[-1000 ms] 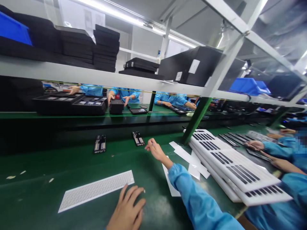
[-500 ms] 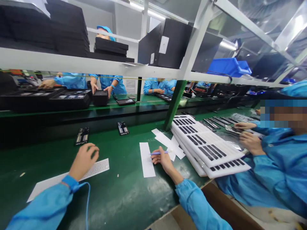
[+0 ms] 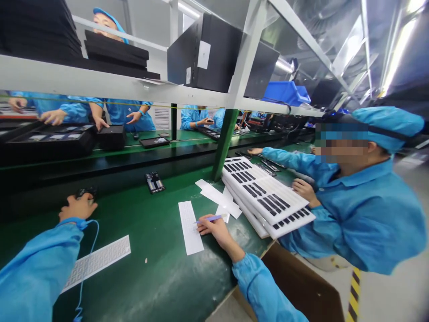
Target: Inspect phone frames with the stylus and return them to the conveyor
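Note:
My left hand [image 3: 77, 207] is closed over a dark phone body [image 3: 86, 192] near the back edge of the bench; the fingers cover most of it. A blue wrist strap with a cord is around that wrist. Below it lies a white sheet of small stickers [image 3: 103, 258], partly under the sleeve and cord. My right hand [image 3: 214, 230] pinches a slim purple pen-like tool [image 3: 212, 218], its tip over a second white sticker sheet [image 3: 190, 235]. Another opened phone body [image 3: 155, 182], showing inner parts, lies between the hands, farther back.
Loose white strips [image 3: 219, 197] lie beside stacked white foam trays [image 3: 264, 188] holding black pieces. A green post [image 3: 226, 143] rises behind them. A co-worker [image 3: 362, 197] in blue sits at right. Other people handle black trays [image 3: 50, 141] across the bench, under a white shelf [image 3: 134, 87].
My left hand has moved from above the sticker sheet to the phone body farther back and closed on it. The view has swung right. My right hand stays by its sheet with the purple tool.

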The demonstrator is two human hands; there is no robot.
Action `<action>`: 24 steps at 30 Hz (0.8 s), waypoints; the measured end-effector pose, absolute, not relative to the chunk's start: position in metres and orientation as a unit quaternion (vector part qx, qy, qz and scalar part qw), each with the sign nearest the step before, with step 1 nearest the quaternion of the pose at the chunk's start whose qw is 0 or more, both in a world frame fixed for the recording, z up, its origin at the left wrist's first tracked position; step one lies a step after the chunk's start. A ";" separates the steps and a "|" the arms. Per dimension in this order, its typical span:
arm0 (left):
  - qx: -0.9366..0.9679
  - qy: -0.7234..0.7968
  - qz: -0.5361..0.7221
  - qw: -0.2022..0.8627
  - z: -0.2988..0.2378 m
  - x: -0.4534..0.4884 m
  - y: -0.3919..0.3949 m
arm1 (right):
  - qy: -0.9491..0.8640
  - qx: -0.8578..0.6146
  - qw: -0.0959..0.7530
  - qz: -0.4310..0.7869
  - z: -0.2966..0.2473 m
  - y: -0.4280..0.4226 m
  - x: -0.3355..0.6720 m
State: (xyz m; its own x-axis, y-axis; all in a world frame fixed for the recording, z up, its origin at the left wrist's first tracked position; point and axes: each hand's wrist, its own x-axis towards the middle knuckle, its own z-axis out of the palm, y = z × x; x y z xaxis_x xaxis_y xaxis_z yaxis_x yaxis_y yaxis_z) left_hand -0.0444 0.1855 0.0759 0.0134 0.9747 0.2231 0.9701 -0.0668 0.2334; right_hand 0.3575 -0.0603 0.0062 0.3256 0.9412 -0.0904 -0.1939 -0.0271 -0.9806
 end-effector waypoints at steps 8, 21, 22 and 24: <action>0.857 0.492 0.151 -0.031 0.073 -0.019 0.062 | -0.363 -0.594 0.570 0.437 0.009 -0.066 0.354; 0.927 0.362 0.027 -0.091 0.044 0.105 -0.096 | -0.375 -0.633 0.544 0.403 0.007 -0.073 0.354; 0.931 0.352 0.043 -0.090 0.043 0.109 -0.091 | -0.374 -0.633 0.544 0.406 0.006 -0.073 0.354; 0.942 0.313 0.094 -0.081 0.041 0.119 -0.078 | -0.376 -0.632 0.539 0.411 0.006 -0.073 0.354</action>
